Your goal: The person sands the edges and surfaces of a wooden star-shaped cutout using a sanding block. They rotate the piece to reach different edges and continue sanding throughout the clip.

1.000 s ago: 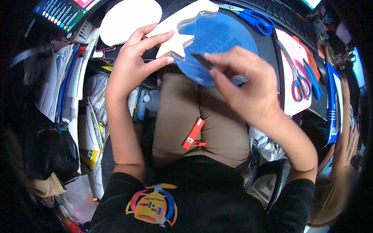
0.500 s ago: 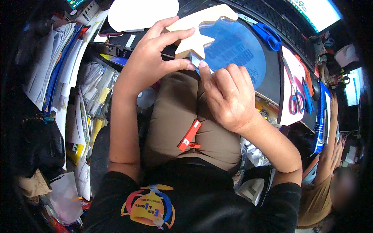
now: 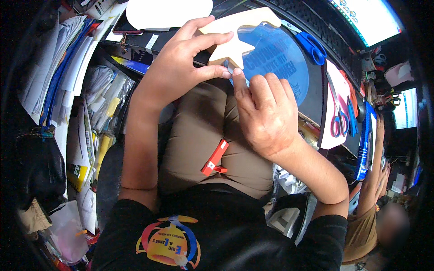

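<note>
My left hand (image 3: 183, 56) grips a pale yellow star-shaped piece with a long curved arm (image 3: 233, 45), fingers over its top and thumb at its lower edge. The piece lies partly over a round clear blue disc (image 3: 280, 58) with printing; whether they are joined I cannot tell. My right hand (image 3: 266, 108) is closed, its fingers curled and one fingertip pressed at the star's lower edge. There a thin shiny strip (image 3: 229, 67) shows between the two hands. What the right fingers hold, if anything, is mostly hidden.
A red plastic clip-like tool (image 3: 214, 158) rests on my lap. Blue-handled scissors (image 3: 312, 49) lie beside the disc; another pair (image 3: 338, 117) lies on pink sheet material at right. A white oval sheet (image 3: 167, 13) is at the far left, papers (image 3: 72, 77) stand left, and another person's arm (image 3: 373, 176) is at right.
The view has shifted slightly. My right fingertip has slid a little leftward along the star's lower edge, and more of the disc's printing shows. My left hand keeps its grip.
</note>
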### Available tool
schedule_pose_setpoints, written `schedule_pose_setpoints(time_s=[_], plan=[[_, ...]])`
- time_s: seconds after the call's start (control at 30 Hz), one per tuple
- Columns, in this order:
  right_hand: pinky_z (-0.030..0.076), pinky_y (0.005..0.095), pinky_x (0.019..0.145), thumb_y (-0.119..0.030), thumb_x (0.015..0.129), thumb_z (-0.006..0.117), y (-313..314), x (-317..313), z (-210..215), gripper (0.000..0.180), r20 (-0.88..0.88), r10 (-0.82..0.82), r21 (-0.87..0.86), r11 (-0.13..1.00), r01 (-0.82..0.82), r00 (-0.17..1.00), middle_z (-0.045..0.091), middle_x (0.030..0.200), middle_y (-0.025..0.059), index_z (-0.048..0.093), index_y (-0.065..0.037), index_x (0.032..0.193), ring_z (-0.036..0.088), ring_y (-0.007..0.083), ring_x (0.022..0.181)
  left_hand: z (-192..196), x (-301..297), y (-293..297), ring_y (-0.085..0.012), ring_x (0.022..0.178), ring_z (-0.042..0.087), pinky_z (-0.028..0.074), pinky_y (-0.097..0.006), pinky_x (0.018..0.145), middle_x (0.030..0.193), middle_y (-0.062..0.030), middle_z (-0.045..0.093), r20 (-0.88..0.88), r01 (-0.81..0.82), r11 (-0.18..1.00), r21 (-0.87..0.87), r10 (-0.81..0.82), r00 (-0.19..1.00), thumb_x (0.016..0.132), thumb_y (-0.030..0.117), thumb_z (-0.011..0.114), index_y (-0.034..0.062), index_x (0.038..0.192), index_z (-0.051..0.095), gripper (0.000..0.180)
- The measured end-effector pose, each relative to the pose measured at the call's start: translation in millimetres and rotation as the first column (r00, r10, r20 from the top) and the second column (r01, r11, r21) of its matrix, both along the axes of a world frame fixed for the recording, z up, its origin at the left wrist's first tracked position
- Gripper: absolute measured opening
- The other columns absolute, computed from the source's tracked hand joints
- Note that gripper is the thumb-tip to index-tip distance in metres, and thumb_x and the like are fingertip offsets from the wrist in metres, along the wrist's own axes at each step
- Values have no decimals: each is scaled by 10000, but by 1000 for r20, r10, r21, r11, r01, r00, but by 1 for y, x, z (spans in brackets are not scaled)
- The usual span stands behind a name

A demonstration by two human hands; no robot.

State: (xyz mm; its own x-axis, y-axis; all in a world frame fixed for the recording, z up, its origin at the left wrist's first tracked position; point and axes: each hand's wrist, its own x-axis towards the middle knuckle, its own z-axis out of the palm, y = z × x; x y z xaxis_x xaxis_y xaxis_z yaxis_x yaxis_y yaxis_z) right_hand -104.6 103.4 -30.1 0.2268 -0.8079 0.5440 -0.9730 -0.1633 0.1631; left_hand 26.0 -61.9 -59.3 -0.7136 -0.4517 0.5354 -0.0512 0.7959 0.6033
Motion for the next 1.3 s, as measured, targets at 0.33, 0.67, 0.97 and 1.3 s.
schedule_pose_setpoints(time_s=[0.33,0.67,0.97,1.3], plan=[[425,383,585,-96,803,659,1,21,2,354,-9,-159,88,983,159,987,573,891,133,640,144,1062,522,247,726,-1,1,0,-255,1141,589,472,-364,1023,1450,-133,510,14,7,1000,19,-8,1000,706,164,854,156,1322,673,643],[432,379,543,-77,799,664,5,23,4,375,-91,-144,120,981,155,985,572,848,146,621,188,1061,515,243,682,-3,0,0,-258,1122,592,482,-363,1002,1448,-141,505,-22,23,1000,10,-23,999,645,153,892,161,1324,672,714],[441,367,557,-80,823,663,7,20,8,370,-79,-143,179,972,155,987,581,828,141,630,176,1088,523,241,684,-4,-1,0,-258,1107,604,491,-368,991,1454,-147,493,-20,24,1000,-6,-24,999,585,194,926,157,1332,665,792],[447,321,573,-63,772,650,11,13,16,479,-107,-144,244,956,166,984,404,780,64,641,85,1227,475,191,670,-2,-1,3,-324,1336,500,423,-387,1089,1458,-174,491,-18,34,997,65,-33,999,549,184,931,160,1333,663,829]])
